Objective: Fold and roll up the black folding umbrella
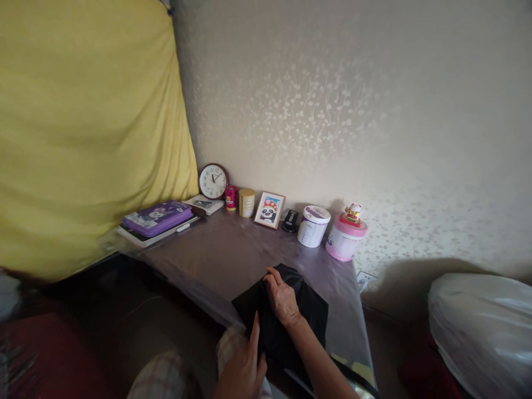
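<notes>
A black bag (307,307) of thin, soft material, with what looks like a dark strap at the lower right, lies over the table's near edge. My right hand (281,299) is on top of it, fingers curled and closed on a fold near its upper edge. Lower down, my left hand (245,363) touches the bag's near left side. Its index finger is stretched straight up and the thumb stands apart; the other fingers are hidden. The bag's underside and inside cannot be seen.
Along the wall on the table (216,249) stand a round clock (213,181), a pink jar (231,198), a ribbed container (246,203), a panda picture frame (270,210), a white tub (313,227) and a pink tub (346,238). A purple case (158,217) lies left.
</notes>
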Demonstrator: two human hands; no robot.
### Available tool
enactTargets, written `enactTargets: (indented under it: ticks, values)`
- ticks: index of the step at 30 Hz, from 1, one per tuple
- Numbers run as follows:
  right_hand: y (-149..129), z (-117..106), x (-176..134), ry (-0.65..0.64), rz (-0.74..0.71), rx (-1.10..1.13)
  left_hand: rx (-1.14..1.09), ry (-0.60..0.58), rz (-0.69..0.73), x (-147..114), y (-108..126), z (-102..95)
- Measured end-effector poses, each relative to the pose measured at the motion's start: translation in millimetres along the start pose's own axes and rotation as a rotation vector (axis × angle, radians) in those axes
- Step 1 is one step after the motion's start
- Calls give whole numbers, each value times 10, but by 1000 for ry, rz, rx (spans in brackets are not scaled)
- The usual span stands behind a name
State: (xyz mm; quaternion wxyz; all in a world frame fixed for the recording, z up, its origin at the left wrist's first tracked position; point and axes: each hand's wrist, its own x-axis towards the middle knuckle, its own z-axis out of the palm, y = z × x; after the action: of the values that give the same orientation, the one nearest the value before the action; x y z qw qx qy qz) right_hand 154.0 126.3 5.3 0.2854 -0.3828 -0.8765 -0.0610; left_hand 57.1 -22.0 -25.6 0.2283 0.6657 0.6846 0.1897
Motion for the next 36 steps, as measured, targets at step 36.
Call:
enactTargets:
  ticks: [36]
  values:
    - [34,-298,-290,-52,-161,254,270,3,7,23,-51,211]
